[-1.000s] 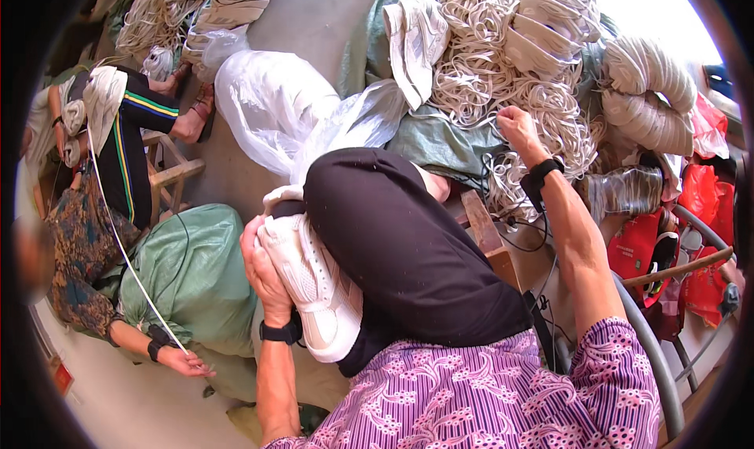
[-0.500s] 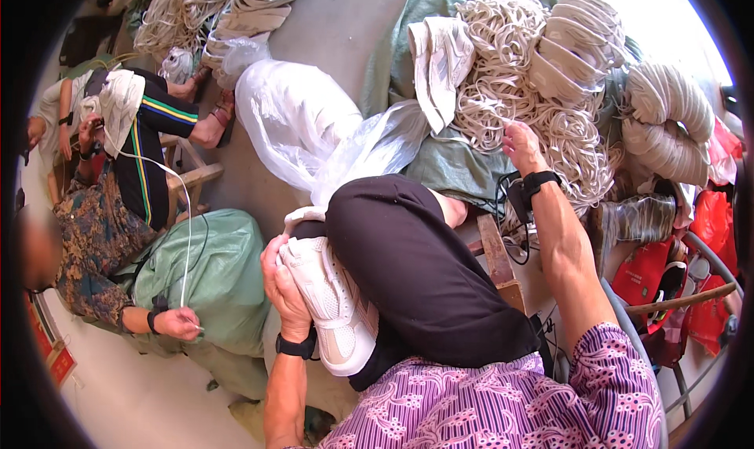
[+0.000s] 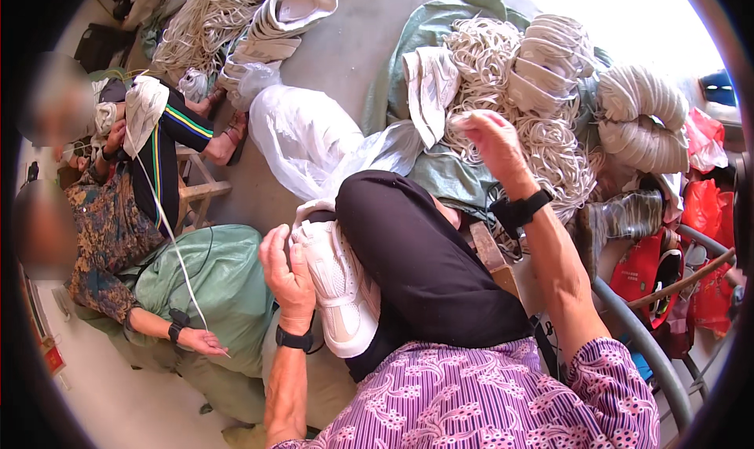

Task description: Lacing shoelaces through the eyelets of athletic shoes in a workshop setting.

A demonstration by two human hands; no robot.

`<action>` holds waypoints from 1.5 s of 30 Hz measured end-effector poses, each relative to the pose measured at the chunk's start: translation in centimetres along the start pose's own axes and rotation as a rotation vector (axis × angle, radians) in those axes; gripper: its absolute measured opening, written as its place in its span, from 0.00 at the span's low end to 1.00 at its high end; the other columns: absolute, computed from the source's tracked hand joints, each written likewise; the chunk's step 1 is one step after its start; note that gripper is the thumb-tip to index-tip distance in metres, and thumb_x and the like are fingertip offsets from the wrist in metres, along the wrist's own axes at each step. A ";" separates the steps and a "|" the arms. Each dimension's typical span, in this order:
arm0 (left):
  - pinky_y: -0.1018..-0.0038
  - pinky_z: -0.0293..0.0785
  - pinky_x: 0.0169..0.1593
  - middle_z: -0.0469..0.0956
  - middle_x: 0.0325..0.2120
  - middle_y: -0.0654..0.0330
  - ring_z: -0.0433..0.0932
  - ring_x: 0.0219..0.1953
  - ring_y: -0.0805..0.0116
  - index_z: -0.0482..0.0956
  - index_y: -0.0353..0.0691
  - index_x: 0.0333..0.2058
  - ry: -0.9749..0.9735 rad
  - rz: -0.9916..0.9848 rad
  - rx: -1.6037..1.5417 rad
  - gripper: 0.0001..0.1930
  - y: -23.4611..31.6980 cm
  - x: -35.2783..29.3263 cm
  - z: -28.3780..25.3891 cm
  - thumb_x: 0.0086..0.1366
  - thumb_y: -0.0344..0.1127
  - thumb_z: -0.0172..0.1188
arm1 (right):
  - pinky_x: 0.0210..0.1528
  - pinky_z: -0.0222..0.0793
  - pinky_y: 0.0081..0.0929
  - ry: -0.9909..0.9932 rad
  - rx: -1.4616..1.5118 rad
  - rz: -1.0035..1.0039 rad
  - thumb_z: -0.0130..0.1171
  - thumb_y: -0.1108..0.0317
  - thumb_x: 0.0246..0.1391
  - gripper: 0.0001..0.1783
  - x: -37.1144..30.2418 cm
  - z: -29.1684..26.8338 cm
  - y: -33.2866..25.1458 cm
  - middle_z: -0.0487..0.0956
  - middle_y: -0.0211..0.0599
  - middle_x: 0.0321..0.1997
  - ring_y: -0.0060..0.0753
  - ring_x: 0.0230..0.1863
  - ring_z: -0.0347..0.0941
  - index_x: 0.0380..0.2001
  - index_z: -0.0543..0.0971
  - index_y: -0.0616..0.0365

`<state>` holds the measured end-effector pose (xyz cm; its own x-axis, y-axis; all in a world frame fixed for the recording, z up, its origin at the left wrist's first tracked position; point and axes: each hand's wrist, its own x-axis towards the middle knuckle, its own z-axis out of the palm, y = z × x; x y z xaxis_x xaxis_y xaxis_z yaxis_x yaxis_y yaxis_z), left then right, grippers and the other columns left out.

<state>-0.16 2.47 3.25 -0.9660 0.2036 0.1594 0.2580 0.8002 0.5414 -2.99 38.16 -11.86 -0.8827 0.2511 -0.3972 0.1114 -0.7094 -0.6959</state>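
Note:
A white and beige sneaker lies on my lap, toe toward me, against my dark-trousered knee. Beside its outer side is my left hand, open, fingers pointing up and thumb next to the shoe. My right hand is raised to the right of my knee, in front of a heap of off-white shoelaces. Its fingertips are pressed together; whatever they hold, if anything, is too small to make out. Next to the laces lie shoe uppers nested together.
Stacked uppers and curved bundles lie farther right. A clear plastic bag with white contents sits ahead of me. At left, a co-worker's hand pulls a white lace above a green sack. A metal rail curves at right.
My right hand has moved left and nearer, away from the laces, its fingers closing together. My left hand has loosened from the sneaker's side. The co-worker's hand has moved lower.

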 end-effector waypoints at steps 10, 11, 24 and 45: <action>0.75 0.72 0.46 0.76 0.38 0.57 0.76 0.39 0.71 0.72 0.32 0.46 -0.599 -0.543 -1.271 0.22 8.3 1.9 -3.6 0.72 0.47 0.40 | 0.29 0.68 0.24 -0.835 -0.630 -0.267 0.62 0.77 0.46 0.06 -17.8 19.1 -3.3 0.75 0.33 0.22 0.24 0.24 0.71 0.27 0.74 0.61; 0.75 0.71 0.48 0.76 0.37 0.57 0.75 0.39 0.71 0.72 0.33 0.46 -0.630 -0.536 -1.275 0.19 8.2 1.3 -4.3 0.71 0.45 0.44 | 0.29 0.68 0.25 -0.845 -0.689 -0.171 0.61 0.77 0.46 0.06 -18.7 19.4 -3.4 0.75 0.34 0.22 0.25 0.25 0.71 0.27 0.74 0.61; 0.77 0.71 0.46 0.74 0.35 0.62 0.73 0.39 0.75 0.74 0.35 0.42 -0.510 -0.677 -1.191 0.14 5.9 -6.5 -8.4 0.68 0.41 0.52 | 0.31 0.70 0.35 -1.093 -0.734 -0.411 0.59 0.75 0.47 0.04 -26.2 20.8 -1.7 0.75 0.40 0.22 0.46 0.27 0.74 0.27 0.73 0.59; 0.75 0.61 0.32 0.64 0.19 0.68 0.63 0.21 0.76 0.69 0.41 0.30 -0.048 -0.536 -2.061 0.11 3.1 -9.9 -10.2 0.69 0.40 0.46 | 0.30 0.74 0.35 -0.936 -1.278 -0.340 0.63 0.72 0.44 0.24 -27.9 19.4 -1.7 0.77 0.40 0.33 0.40 0.29 0.78 0.48 0.72 0.52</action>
<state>10.34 -2.84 11.73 -0.9249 0.2611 -0.2766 -0.3610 -0.8316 0.4220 12.65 19.63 12.03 -0.8454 -0.5336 0.0228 -0.2725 0.3942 -0.8777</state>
